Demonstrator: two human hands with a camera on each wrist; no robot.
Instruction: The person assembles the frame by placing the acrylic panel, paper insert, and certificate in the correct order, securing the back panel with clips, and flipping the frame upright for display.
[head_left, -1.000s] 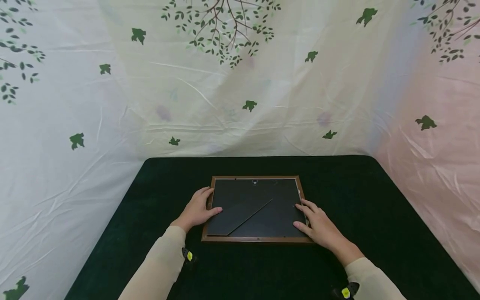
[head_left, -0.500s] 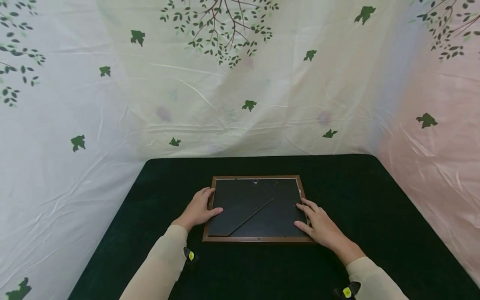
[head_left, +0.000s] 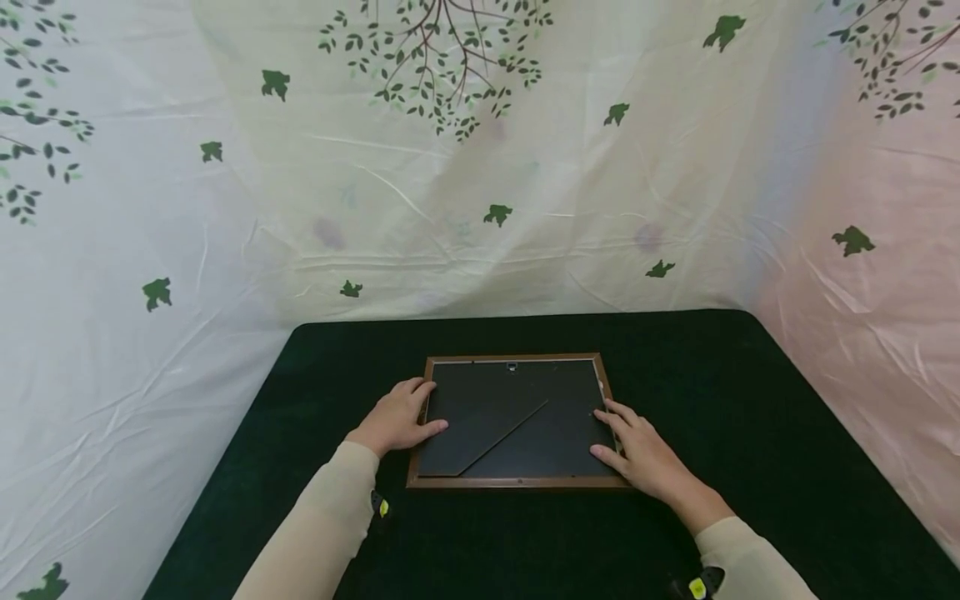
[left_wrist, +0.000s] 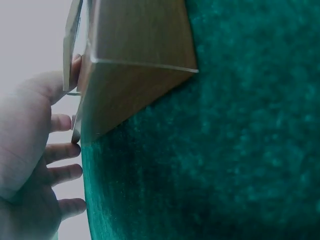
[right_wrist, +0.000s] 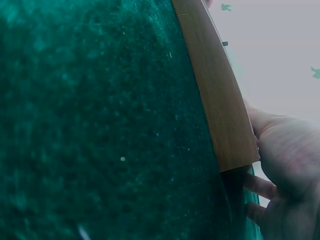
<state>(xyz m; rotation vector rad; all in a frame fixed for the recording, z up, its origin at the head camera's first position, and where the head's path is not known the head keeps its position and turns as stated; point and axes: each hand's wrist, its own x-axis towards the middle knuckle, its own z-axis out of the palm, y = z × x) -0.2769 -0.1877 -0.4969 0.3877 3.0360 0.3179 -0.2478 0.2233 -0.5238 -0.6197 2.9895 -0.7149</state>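
a dark green felt table fills the lower view, backed by a pale cloth backdrop printed with leaves and branches. nearest are two cream sleeves reaching in. the left hand rests with relaxed fingers on the left edge of a wooden picture frame, its thumb lying on the black backing board. the right hand lies flat on the frame's right edge, fingers straight, gripping nothing. the frame lies face down at the table's middle, its folded stand running diagonally. a small hanger sits at the far edge.
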